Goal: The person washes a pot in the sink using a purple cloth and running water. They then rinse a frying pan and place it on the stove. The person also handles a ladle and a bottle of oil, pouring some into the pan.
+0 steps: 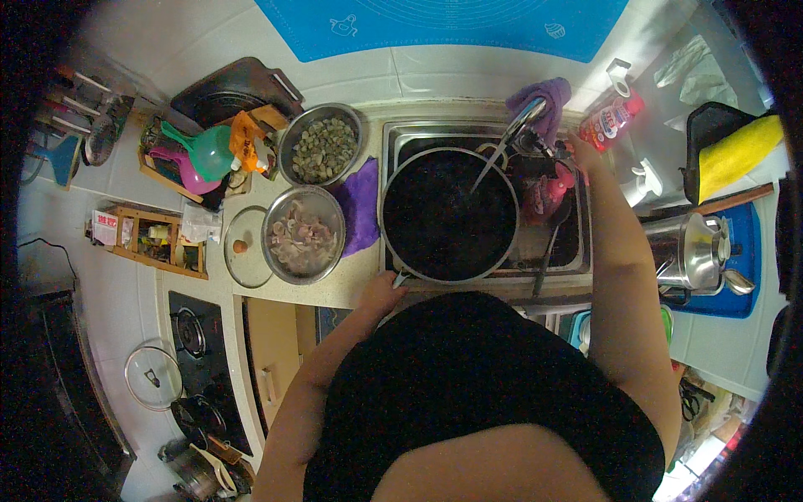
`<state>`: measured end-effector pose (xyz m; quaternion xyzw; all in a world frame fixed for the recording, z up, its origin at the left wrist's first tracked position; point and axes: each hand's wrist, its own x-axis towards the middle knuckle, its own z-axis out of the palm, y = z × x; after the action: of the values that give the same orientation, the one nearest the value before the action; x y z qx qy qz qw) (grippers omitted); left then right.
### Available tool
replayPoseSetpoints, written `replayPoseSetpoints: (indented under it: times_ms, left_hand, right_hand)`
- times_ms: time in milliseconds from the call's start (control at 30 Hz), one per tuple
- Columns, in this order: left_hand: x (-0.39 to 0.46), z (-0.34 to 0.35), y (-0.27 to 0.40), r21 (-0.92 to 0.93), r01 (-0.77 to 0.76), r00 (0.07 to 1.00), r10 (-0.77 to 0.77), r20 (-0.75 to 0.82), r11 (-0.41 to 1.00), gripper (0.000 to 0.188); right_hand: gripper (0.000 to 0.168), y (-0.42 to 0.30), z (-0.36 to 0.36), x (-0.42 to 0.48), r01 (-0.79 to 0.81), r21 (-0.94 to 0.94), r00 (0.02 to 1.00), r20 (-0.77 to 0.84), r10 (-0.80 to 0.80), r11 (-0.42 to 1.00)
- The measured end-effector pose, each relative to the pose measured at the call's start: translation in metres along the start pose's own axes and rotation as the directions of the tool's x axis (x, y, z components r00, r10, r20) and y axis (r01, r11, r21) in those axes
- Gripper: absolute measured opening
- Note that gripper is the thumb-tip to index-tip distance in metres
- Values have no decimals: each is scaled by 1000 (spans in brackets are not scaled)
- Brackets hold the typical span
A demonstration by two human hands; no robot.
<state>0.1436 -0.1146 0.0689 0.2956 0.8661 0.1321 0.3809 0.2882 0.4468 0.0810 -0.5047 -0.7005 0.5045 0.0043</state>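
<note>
Water runs from the metal faucet (pixel 528 117) into a large dark wok (pixel 450 213) that rests over the stainless steel sink (pixel 586 251). My left hand (pixel 381 295) grips the wok's handle (pixel 399 279) at the near left rim. My right hand (pixel 582 154) reaches to the back right of the sink, beside the faucet base; what its fingers touch is unclear. A purple cloth (pixel 552 100) is draped at the faucet. In the sink, right of the wok, are a pink-capped bottle (pixel 546 197) and a dark long-handled utensil (pixel 547 260).
Left of the sink lie a purple cloth (pixel 359 213), a bowl of shellfish (pixel 323 147), a bowl of sliced food (pixel 303 235) and a glass lid (pixel 241 263). A red bottle (pixel 611 122) and a steel pot (pixel 680 251) stand right. A gas stove (pixel 216 370) is at lower left.
</note>
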Motion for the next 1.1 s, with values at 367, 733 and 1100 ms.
replayPoseSetpoints:
  times_ms: [367, 733, 1100]
  left_hand:
    - [0, 0, 1, -8, -19, 1000, 19, -21, 1000, 32]
    - [1, 0, -1, -30, -53, 998, 52, -34, 998, 32]
    - [4, 6, -5, -30, -13, 1000, 12, -20, 999, 31]
  right_hand:
    - [60, -3, -3, -14, -25, -124, 999, -26, 22, 992]
    - [71, -7, 4, -21, -149, 192, 978, -115, 173, 970]
    - [55, 2, 2, -17, -164, 261, 981, -57, 185, 951]
